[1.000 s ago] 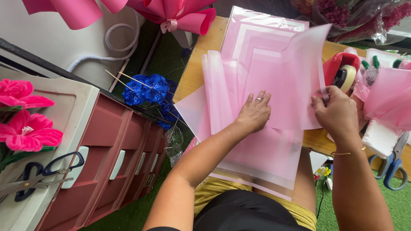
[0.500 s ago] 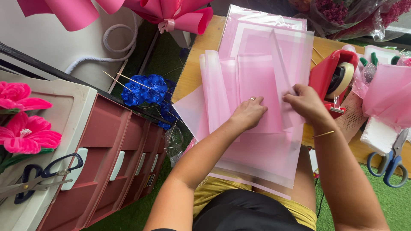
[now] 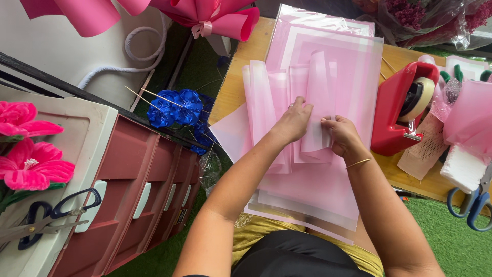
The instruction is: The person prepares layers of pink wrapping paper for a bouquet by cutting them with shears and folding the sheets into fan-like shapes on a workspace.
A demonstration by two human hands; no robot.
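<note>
Spreading across most of the wooden table [image 3: 241,77] is a stack of translucent pink wrapping sheets [image 3: 328,200], its near edge hanging over toward the person's lap. To the left stands a dark red drawer unit [image 3: 148,205] with a white top, where pink fabric flowers [image 3: 28,154] and black-handled scissors [image 3: 46,215] lie. On the table's right sits a red tape dispenser [image 3: 400,113], just beside the sheets, and blue-handled scissors [image 3: 474,202] lie at the far right edge. Blue flowers on sticks [image 3: 177,105] sit below the table's left side.

At the middle of the stack, a folded pink sheet [image 3: 318,102] stands up in loose pleats. The left hand [image 3: 293,122] presses on it with fingers bent and closed over the fold; the right hand [image 3: 339,134] pinches its lower edge, fingers curled tight on the film.

The film looks slick and springy, so I judge the pleats could pop open if either grip eases. Pulling sideways might also drag the loose sheets beneath off the table's near edge.
</note>
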